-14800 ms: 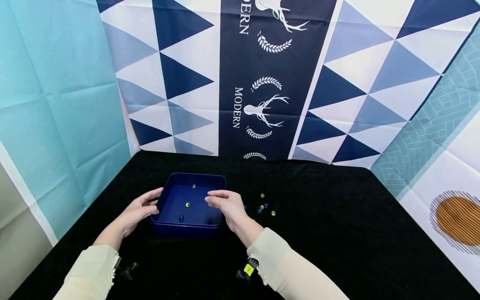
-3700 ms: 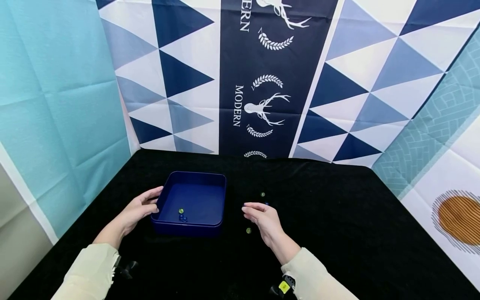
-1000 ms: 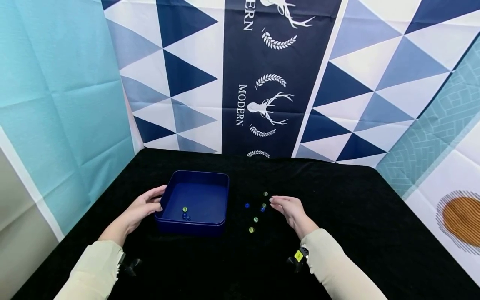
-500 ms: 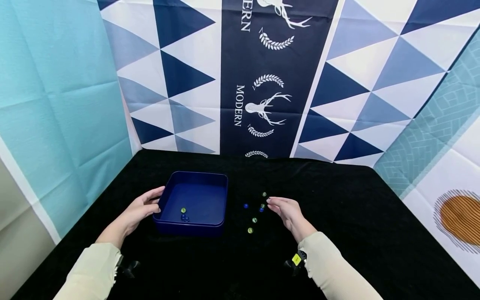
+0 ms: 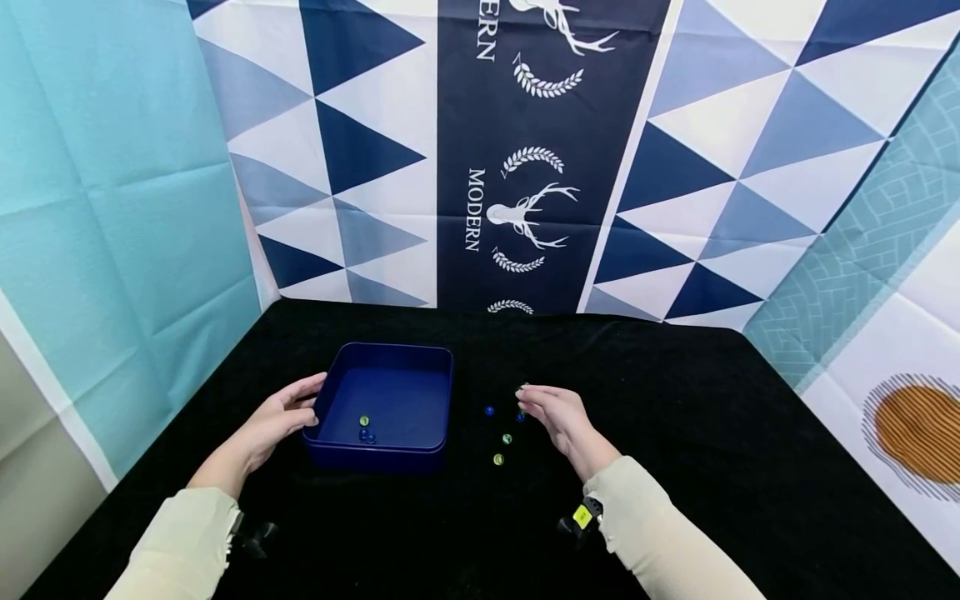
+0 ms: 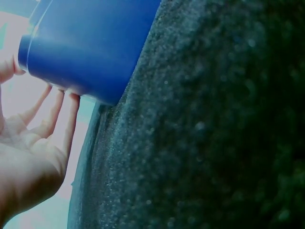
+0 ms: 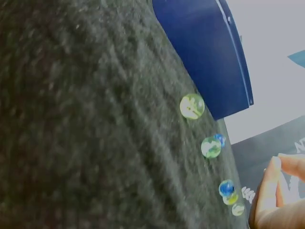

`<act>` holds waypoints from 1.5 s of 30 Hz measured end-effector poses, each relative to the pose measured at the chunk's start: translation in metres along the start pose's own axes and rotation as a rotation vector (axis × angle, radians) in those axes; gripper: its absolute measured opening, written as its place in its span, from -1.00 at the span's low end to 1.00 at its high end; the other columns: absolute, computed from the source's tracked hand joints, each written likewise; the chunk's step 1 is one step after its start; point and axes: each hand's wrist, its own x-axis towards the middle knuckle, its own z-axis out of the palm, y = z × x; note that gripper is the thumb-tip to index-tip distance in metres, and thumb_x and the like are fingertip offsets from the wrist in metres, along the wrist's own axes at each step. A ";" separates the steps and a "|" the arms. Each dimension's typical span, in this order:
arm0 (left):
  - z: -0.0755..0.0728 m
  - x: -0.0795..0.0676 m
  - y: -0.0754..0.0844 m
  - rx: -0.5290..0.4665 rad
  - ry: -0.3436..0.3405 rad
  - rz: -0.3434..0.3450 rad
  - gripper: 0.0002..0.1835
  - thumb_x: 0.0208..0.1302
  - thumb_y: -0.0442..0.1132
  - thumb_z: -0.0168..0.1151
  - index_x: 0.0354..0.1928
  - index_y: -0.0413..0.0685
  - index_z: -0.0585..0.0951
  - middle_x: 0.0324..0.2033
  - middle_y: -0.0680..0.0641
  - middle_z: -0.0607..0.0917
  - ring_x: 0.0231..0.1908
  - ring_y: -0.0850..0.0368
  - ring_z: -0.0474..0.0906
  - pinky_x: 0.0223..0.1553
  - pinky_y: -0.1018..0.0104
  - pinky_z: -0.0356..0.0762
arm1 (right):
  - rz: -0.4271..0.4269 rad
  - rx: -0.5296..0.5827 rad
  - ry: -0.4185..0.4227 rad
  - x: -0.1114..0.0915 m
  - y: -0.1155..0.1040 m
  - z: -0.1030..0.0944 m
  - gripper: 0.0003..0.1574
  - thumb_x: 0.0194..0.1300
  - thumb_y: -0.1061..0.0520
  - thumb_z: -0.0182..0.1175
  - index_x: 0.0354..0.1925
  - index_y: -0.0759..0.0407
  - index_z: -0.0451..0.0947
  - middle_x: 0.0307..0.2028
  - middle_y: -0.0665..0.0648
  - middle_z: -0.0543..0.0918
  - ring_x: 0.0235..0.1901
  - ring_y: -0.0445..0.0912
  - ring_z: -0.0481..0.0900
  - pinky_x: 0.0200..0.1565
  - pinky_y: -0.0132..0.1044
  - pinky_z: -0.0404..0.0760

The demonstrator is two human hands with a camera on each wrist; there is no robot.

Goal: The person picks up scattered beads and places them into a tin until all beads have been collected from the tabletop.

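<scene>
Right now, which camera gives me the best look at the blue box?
The head view: it shows the blue box's open top, floor and the marbles inside, with the left hand at its side. The left wrist view shows an outer corner, the right wrist view outer wall and rim; both are cut off.

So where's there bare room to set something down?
Free: black cloth right of the right hand, or between left sleeve and right sleeve; the far half inside the box. Crowded: between box and right hand, where loose marbles lie.
</scene>
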 end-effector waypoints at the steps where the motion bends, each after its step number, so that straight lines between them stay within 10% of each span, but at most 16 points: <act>1: 0.000 0.000 0.000 -0.001 0.000 -0.001 -0.20 0.09 -0.45 0.07 0.42 -0.16 0.06 0.35 -0.30 0.09 0.25 -0.19 0.09 0.02 0.20 0.31 | 0.000 0.000 -0.003 0.000 0.000 0.002 -0.83 0.08 0.49 0.18 -0.28 0.48 0.57 -0.24 0.21 0.61 -0.40 -0.18 0.62 -0.21 -0.38 0.55; 45: -0.006 0.002 0.000 0.017 -0.009 0.006 -0.20 0.08 -0.45 0.06 0.42 -0.18 0.06 0.34 -0.32 0.09 0.28 -0.24 0.02 0.07 0.10 0.25 | -0.027 -0.051 -0.101 -0.004 0.000 0.091 -0.75 0.04 0.47 0.22 -0.22 0.57 0.56 -0.40 0.17 0.64 -0.46 -0.15 0.61 -0.24 -0.32 0.57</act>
